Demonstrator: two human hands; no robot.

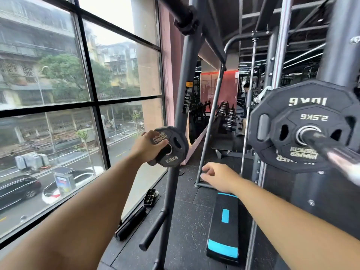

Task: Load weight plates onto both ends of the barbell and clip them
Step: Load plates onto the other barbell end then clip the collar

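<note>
My left hand [151, 146] grips a small black weight plate [171, 147], marked 2.5KG, with the thumb laid across its face toward the centre hole and the fingers wrapped behind its rim; the plate is held upright in front of a grey slanted rack post [175, 145], at about 9 o'clock from the frame's centre. My right hand [216, 176] hangs free at about 5 o'clock from that plate, palm down, fingers loosely spread and slightly curled, touching nothing. At 3 o'clock, the barbell sleeve [331, 147] points toward me, its near end blurred. Two plates already sit on it: a large 10KG plate [276, 104] at the back and a second 2.5KG plate [309, 137] flush against its face, both with lettering upside down. I cannot see any clip on this sleeve. Below my right forearm, at about 6 o'clock, a black aerobic step [224, 230] with blue pads lies on the dark rubber floor [185, 221]. A bare peg [153, 227] juts from the rack post at 7 o'clock. A large window [58, 94] fills the 9 to 11 o'clock region, showing a street and buildings. Dumbbell racks [226, 112] recede near the centre of view.
</note>
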